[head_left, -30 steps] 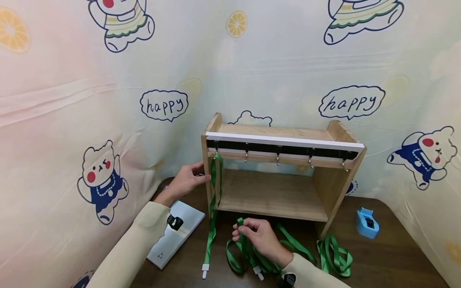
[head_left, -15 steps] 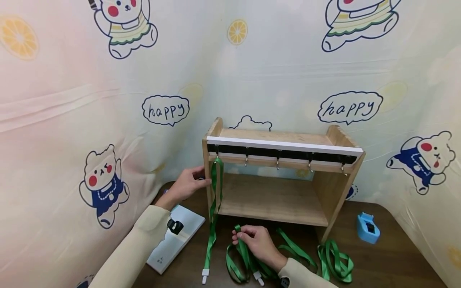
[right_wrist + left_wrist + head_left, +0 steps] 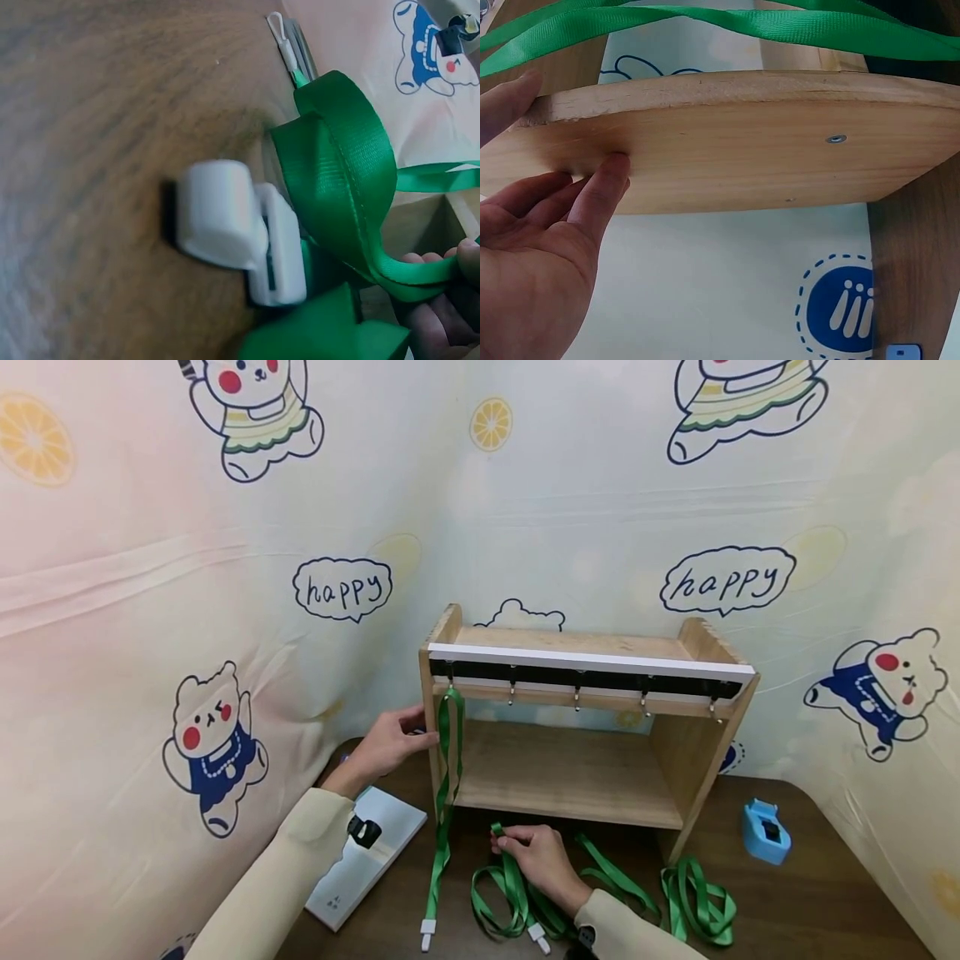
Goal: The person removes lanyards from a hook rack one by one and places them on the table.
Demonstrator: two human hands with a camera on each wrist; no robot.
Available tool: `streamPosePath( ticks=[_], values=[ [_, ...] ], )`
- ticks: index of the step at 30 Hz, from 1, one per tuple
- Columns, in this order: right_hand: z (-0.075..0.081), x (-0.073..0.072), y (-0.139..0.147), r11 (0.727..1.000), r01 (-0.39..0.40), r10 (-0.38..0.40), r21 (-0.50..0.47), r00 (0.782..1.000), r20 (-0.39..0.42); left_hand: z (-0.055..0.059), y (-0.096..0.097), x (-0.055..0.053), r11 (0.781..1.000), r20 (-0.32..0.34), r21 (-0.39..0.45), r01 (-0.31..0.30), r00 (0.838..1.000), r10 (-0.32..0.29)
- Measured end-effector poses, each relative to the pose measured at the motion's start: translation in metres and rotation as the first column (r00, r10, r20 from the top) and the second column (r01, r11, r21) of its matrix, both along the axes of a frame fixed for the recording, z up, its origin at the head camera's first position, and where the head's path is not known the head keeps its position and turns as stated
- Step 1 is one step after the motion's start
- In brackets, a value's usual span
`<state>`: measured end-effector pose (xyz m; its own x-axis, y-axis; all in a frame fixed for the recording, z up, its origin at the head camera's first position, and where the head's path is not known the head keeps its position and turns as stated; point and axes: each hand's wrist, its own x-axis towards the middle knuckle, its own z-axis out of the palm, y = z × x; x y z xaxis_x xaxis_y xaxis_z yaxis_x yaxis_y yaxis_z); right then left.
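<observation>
My left hand (image 3: 386,745) holds the left side panel of a small wooden shelf (image 3: 566,768). In the left wrist view the thumb lies at the panel's front edge and the fingertips press its outer face. A green lanyard (image 3: 441,839) hangs from the leftmost hook, its white clip low in front. Below the shelf, my right hand (image 3: 546,862) pinches a loop of another green lanyard (image 3: 513,887) between thumb and fingers. That lanyard's strap curls on the table, and a white plastic clip (image 3: 217,214) lies close in the right wrist view.
Several metal hooks (image 3: 577,696) line the shelf's black strip. More green lanyards (image 3: 697,902) lie coiled at the right. A blue plastic holder (image 3: 767,833) sits on the table's right side. A white box (image 3: 367,852) lies under my left forearm. Patterned cloth surrounds the table.
The head view has tilted slightly. My right hand keeps its hold on the lanyard with a small shift of the fingers, and the loop below has moved a little. The left hand stays put.
</observation>
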<state>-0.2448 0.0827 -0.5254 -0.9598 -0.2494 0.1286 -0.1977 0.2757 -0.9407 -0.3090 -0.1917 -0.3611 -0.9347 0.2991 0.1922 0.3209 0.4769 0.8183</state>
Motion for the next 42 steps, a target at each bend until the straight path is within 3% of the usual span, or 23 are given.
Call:
streamPosePath(
  ticks=[17, 34, 42],
  values=[
    [-0.011, 0.0, -0.009, 0.985, 0.078, -0.074, 0.152, 0.997, -0.03, 0.0, 0.0, 0.0, 1.0, -0.012, -0.002, 0.002, 1.0, -0.002],
    [-0.006, 0.003, -0.008, 0.978, 0.047, -0.036, 0.204, 0.998, -0.055, 0.001, 0.001, -0.001, 1.0, -0.004, -0.008, 0.001, 1.0, -0.001],
    [-0.003, 0.001, -0.005, 0.983, 0.05, -0.038, 0.179, 0.997, -0.069, 0.001, 0.001, 0.0, 1.0, -0.007, -0.012, 0.001, 1.0, -0.001]
  ],
)
